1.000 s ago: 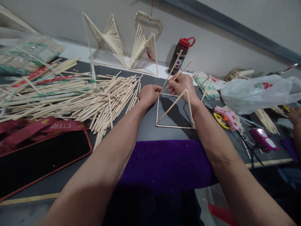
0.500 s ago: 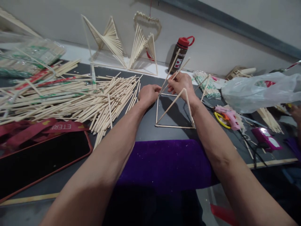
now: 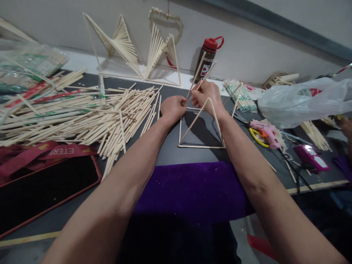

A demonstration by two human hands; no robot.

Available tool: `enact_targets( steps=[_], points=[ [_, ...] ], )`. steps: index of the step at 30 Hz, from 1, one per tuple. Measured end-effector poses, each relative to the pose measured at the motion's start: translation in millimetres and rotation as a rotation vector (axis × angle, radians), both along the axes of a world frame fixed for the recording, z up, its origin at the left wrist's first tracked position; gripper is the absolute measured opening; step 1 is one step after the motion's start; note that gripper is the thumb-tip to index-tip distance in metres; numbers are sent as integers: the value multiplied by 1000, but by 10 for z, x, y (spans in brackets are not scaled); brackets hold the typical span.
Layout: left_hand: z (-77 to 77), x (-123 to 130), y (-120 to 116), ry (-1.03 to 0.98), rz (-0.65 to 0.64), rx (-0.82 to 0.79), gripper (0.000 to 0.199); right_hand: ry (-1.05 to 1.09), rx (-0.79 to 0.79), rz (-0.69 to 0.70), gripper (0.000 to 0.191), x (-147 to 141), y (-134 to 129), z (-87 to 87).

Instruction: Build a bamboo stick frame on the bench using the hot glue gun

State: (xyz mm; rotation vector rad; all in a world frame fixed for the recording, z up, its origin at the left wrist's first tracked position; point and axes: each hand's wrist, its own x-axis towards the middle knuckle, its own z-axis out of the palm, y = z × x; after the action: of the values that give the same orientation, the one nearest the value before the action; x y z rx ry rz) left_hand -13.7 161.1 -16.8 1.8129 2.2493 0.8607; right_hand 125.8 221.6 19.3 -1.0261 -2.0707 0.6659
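A square frame of thin wooden sticks point(image 3: 202, 147) lies on the dark table, with two sticks meeting in a peak point(image 3: 209, 99) on its near side. At its far left corner my left hand point(image 3: 173, 109) is closed, its fingertips pinching the foot of a slanted wooden stick point(image 3: 199, 68). My right hand point(image 3: 207, 96) is closed on a second slanted stick point(image 3: 211, 70), which leans close beside the first. Both sticks rise up and to the right; their lower ends are partly hidden by my fingers.
Loose sticks point(image 3: 121, 113) are heaped at left, near a phone point(image 3: 52, 187). Finished stick models point(image 3: 121, 47) and a bottle point(image 3: 205, 60) stand at the wall. At right are a pink glue gun point(image 3: 265, 132), a plastic bag point(image 3: 299, 97) and a purple device point(image 3: 312, 157). Purple cloth point(image 3: 189, 190) lies in front.
The whole view has shifted slightly, so things appear a little further left and higher. Both hands keep their hold at the frame's far left corner, with the two sticks still slanted.
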Motion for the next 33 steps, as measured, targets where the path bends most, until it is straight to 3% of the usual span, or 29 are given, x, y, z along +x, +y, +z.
enact_targets(
  steps=[33],
  points=[
    [7, -4, 16, 5, -5, -26, 33, 49, -53, 21, 15, -18, -29, 38]
  ],
)
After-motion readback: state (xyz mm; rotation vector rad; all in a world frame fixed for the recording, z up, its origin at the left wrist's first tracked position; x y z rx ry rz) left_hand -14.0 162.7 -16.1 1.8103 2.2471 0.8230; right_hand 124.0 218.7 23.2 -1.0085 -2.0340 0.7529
